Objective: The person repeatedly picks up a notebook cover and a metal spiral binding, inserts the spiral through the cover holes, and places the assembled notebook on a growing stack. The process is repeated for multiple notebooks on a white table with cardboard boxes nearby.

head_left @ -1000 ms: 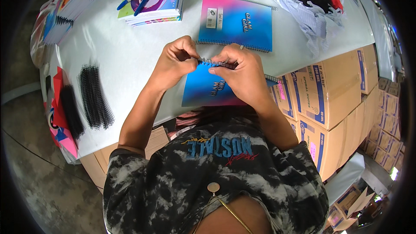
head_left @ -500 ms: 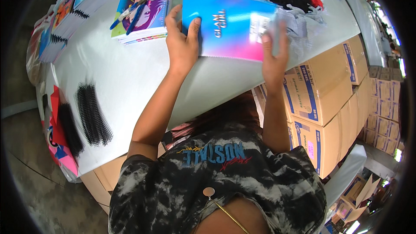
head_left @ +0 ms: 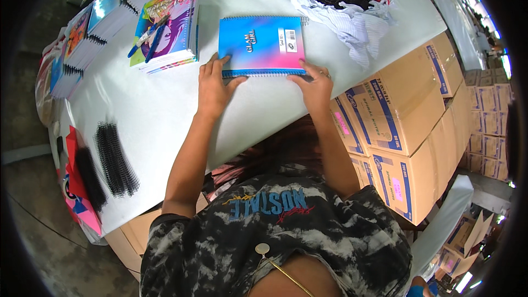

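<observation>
Head view. Pale-topped table (head_left: 165,93), its near edge running diagonally; beyond its right side, brown cartons (head_left: 407,115) stacked. Toward the left edge, a bundle of black coils (head_left: 116,159); farther back, a stack of notebooks (head_left: 181,14) with blue pens (head_left: 157,38) lying on it.

Blue-pink spiral notebook (head_left: 261,44) lies flat near mid-table, on at least one other; coils show along both far and near edges. Left hand (head_left: 217,82) at its near left corner, thumb and forefinger apart, touching but not closed. Right hand (head_left: 314,81) likewise at the near right corner, digits spread.

Judged risks: uneven pressure from the two hands could skew the upper notebook over whatever lies beneath; thumbs pushing on the near coil could bend it or snag its loops; knocking the stack could roll the pens off.
</observation>
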Motion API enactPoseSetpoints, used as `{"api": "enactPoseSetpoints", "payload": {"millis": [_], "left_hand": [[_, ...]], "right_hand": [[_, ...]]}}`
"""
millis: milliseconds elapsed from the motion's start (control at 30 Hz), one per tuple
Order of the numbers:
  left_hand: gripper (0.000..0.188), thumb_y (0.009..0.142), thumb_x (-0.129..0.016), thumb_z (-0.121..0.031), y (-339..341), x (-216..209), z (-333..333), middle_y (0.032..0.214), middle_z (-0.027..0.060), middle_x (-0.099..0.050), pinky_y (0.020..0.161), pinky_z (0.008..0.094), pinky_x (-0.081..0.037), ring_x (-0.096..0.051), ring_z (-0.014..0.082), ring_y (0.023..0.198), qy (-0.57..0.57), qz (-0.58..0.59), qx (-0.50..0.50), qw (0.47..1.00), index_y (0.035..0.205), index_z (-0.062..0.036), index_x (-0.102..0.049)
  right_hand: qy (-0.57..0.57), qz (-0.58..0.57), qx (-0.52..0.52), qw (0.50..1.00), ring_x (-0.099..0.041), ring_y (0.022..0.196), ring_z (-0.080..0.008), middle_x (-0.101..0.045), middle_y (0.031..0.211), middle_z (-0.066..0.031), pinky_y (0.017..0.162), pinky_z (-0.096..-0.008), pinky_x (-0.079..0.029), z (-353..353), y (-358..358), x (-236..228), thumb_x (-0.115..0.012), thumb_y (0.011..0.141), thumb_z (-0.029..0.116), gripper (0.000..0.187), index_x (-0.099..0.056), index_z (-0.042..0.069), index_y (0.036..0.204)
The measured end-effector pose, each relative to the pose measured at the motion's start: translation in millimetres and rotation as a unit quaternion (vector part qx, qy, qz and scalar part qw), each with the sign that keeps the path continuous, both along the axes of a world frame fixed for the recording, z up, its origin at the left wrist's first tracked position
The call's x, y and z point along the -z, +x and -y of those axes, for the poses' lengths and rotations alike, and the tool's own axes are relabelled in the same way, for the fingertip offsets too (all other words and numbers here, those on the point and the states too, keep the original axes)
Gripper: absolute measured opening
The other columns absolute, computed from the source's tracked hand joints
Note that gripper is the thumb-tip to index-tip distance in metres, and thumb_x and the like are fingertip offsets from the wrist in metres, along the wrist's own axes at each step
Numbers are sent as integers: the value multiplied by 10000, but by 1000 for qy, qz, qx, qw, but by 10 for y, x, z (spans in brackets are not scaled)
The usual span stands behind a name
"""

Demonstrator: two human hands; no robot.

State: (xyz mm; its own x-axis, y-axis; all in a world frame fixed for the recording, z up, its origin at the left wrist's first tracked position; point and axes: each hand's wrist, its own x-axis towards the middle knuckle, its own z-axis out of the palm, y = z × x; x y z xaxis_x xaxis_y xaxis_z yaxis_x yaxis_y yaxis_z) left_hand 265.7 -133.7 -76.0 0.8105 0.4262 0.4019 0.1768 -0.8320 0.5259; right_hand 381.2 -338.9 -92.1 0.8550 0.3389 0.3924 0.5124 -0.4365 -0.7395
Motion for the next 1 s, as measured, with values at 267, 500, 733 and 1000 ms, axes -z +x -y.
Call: {"api": "enactPoseSetpoints", "payload": {"millis": [267, 500, 733, 1000], "left_hand": [[428, 704, -724, -163, -72, -179, -62, 1191, 182, -528, 882, 391, -421, -499, 337, 1043, 49, -64, 20, 997, 1089, -57, -571], [388, 769, -650, -211, -211, -691, -675, 1160, 33, -585, 944, 407, -322, -516, 248, 1067, 273, 24, -127, 953, 1147, -150, -586], [194, 821, -622, -255, -152, -1248, -1322, 644, 153, -561, 556, 306, -415, -528, 256, 520, 118, 48, -60, 990, 933, -103, -669], [248, 708, -642, -110, -243, -1176, 110, 934, 71, -647, 725, 353, -457, -600, 238, 837, 221, 151, 92, 959, 952, -72, -655]], "right_hand": [[30, -17, -9, 999, -540, 962, -271, -642, 992, -129, 885, -388, -386, 1, 36, -36, -796, 592, 136, 487, -633, 34, 1039], [66, 120, 19, 990, -455, 1120, -311, -537, 1196, -143, 957, -402, -338, 8, -25, -82, -703, 705, 61, 505, -522, 19, 1175], [188, 119, -31, 974, -470, 1115, -288, -581, 1140, -119, 982, -391, -304, -165, -363, -418, -592, 780, -4, 362, -544, -4, 1139], [482, -307, -327, 753, -442, 1105, -199, -455, 1233, -120, 950, -322, -332, -781, -834, -821, -652, 811, 243, 673, -285, 14, 1327]]}}
